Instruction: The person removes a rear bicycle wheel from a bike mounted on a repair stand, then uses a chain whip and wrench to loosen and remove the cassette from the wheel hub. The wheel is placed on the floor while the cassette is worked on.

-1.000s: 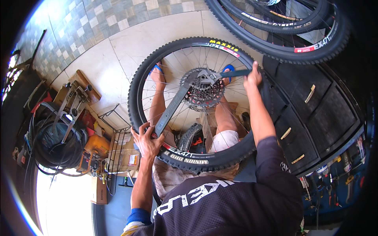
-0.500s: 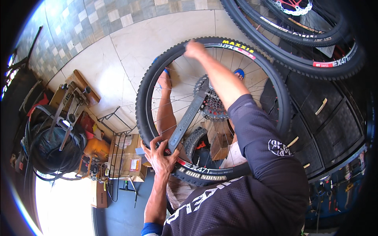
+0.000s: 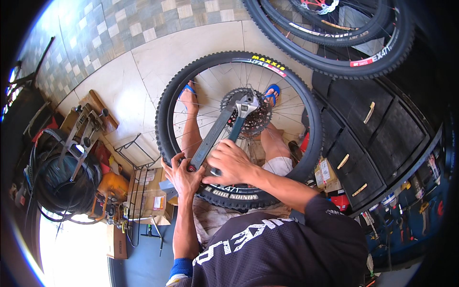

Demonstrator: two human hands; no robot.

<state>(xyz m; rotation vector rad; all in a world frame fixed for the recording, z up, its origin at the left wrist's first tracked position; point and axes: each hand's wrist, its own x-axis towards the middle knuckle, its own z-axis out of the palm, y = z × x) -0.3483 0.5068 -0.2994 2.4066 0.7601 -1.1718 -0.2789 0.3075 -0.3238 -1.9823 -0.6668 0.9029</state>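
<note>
A bicycle wheel (image 3: 313, 122) with a black knobby tyre is held upright, tilted, in front of my body, its cassette (image 3: 258, 119) facing me. A grey flat-handled chain whip (image 3: 213, 136) runs from the cassette to the near left rim. My left hand (image 3: 182, 176) is closed round the handle's lower end, beside the tyre. An adjustable wrench (image 3: 245, 110) has its silver jaws at the cassette's centre, alongside the chain whip. My right hand (image 3: 232, 162) is wrapped round the wrench's dark handle, whose end pokes out below the fingers, close to my left hand.
More wheels (image 3: 356, 64) lie at the far right. Black drawers with pale handles (image 3: 369, 113) stand right, near a tool rack (image 3: 401, 225). At left are a metal stand (image 3: 79, 138), an orange machine (image 3: 114, 188) and cardboard boxes (image 3: 148, 189). My sandalled feet (image 3: 271, 94) show through the spokes.
My right hand has come from the far part of the wheel down toward me and now grips the wrench handle beside my left hand. The left hand stays on the chain whip.
</note>
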